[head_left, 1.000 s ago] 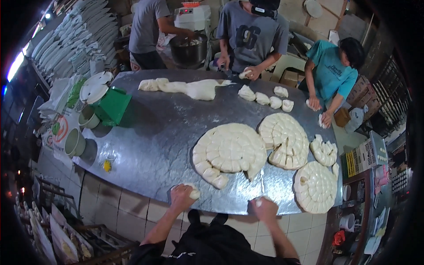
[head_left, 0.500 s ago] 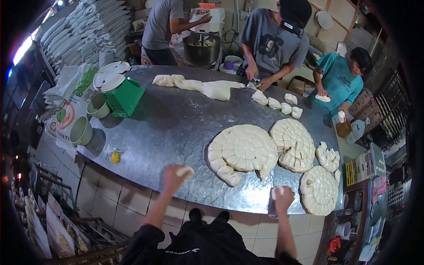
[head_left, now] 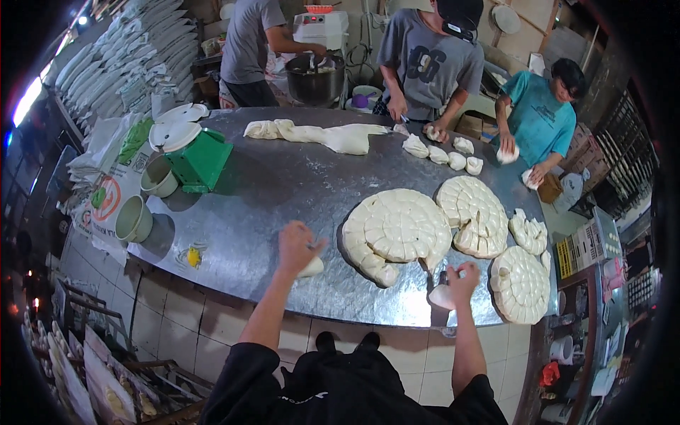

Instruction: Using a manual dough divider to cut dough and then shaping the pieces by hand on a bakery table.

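My left hand (head_left: pixel 297 246) presses a small lump of white dough (head_left: pixel 312 267) onto the metal table (head_left: pixel 283 184), fingers curled over it. My right hand (head_left: pixel 462 276) cups another dough piece (head_left: pixel 440 296) near the table's front edge. Just beyond my hands lies a big round slab of dough cut into portions (head_left: pixel 398 227), with two more round slabs, one behind it (head_left: pixel 476 212) and one at the right (head_left: pixel 520 283).
Across the table two people roll dough balls (head_left: pixel 453 152) beside a long dough strip (head_left: pixel 319 134). A third person stands at a mixer bowl (head_left: pixel 315 78). A green scale (head_left: pixel 198 159), buckets (head_left: pixel 134 219) and flour sacks (head_left: pixel 120 64) sit at the left.
Both my hands have moved forward over the table with their dough pieces. The view has shifted, so the table now sits lower and nearer.
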Demonstrator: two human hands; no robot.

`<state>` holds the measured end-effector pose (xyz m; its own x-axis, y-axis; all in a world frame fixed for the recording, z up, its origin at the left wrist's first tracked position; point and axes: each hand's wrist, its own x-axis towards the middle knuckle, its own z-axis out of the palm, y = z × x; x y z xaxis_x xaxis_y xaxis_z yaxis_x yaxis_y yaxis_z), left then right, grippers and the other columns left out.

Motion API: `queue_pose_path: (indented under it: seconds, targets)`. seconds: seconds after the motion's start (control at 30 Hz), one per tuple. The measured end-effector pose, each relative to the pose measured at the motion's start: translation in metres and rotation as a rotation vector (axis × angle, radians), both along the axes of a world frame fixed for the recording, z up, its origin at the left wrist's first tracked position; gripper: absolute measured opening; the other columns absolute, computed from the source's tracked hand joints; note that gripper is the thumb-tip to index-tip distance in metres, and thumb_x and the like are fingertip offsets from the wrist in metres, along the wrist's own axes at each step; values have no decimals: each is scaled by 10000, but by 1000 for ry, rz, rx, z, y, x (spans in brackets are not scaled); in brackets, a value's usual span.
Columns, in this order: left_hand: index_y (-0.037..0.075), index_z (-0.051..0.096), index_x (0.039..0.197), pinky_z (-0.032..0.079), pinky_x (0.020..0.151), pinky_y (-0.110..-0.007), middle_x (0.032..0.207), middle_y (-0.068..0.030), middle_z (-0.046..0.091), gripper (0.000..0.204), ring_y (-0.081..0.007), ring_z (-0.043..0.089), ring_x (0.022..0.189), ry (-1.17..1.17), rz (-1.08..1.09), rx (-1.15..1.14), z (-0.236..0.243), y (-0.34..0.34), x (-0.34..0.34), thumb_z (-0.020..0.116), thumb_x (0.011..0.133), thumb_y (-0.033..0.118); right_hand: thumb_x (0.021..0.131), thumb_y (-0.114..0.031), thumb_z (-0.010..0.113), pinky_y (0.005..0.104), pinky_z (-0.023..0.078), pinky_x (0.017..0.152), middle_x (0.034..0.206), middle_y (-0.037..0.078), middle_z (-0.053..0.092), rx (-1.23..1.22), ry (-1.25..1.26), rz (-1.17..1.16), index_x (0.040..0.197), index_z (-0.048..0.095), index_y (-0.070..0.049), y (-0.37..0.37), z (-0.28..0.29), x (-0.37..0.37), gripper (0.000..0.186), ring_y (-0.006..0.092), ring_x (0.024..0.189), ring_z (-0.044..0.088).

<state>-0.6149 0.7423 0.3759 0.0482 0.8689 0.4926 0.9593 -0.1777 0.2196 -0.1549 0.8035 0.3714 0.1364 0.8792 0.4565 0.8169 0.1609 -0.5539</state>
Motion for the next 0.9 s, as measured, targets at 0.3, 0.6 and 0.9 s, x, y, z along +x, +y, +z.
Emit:
queue_pose_path:
  seconds: [0.3,0.6,0.9]
  targets:
    - [92,728,785,517,768,-415,804,-113,703,502,-307,677,781,-316,1,-453,-24,-61,90,748,713,589,751,-345,782,466,518,666,780,205,670,-561,-99,258,774,660,-22,-90,5,-107,346,373,745,659]
    - [70,708,827,435,886,-446,1049,-158,583,479,-376,532,1024,-129,-2,-126,-3,5,7,718,785,547,695,-181,777,462,401,846,960,127,554,-61,-32,136,698,588,-38,-27,-11,-70,237,346,954,521]
    - [88,698,811,519,806,-456,857,-119,691,352,-340,660,895,-308,-23,-286,-27,-75,89,734,711,423,776,-305,771,482,502,726,823,182,670,-522,-157,133,820,638,-23,-114,11,-152,315,363,791,645]
